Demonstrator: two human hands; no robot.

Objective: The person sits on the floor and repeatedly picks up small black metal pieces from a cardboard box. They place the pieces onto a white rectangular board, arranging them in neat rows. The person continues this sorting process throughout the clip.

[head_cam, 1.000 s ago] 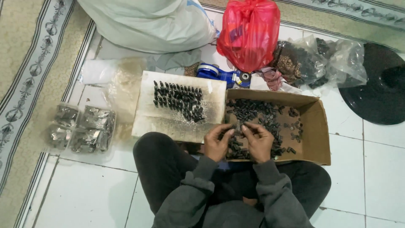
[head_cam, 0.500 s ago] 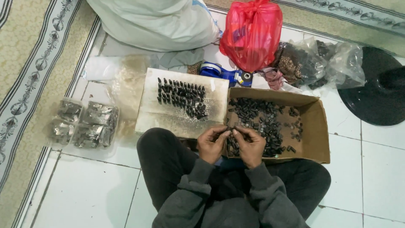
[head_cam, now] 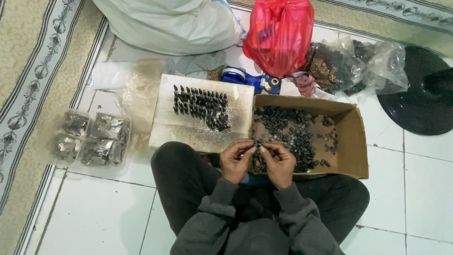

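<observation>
Both grips pinching one small black part [head_cam: 258,145], left hand [head_cam: 237,161], right hand [head_cam: 279,164], unmoved over cardboard box [head_cam: 356,141]

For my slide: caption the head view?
Both hands pinch a small dark part above a cardboard box of parts.

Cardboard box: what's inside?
The cardboard box holds a loose heap of small dark parts. Both hands, left hand and right hand, cover its near-left corner.
</observation>
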